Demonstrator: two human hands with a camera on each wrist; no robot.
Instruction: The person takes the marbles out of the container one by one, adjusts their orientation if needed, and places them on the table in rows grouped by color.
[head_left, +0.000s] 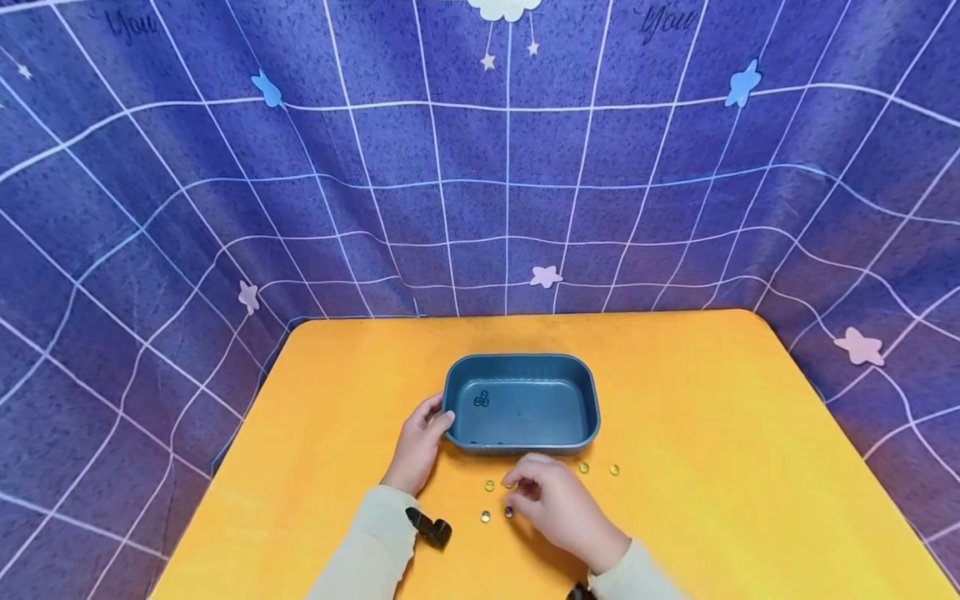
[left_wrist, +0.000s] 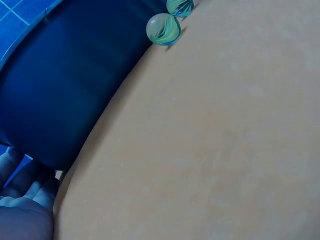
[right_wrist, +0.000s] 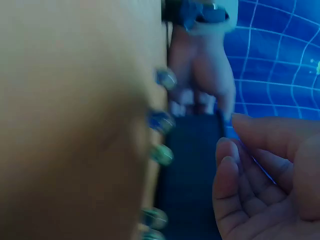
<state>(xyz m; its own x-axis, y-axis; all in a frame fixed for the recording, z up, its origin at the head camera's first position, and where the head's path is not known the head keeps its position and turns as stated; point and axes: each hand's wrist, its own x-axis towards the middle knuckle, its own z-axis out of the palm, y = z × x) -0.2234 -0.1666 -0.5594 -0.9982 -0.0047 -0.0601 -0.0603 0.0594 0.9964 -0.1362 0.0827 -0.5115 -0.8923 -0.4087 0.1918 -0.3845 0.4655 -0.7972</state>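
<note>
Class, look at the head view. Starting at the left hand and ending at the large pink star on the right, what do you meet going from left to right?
Left hand → blue-grey container → rightmost marble → upper-right blue star → large pink star.

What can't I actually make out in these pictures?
Head: round things in the tub, too small for patterns.
Head: table under the right hand, covered by it.
Left wrist: tub's inside, hidden by its wall.
Left wrist: upper marble, cut off by top edge.
Right wrist: marbles, patterns blurred.
</note>
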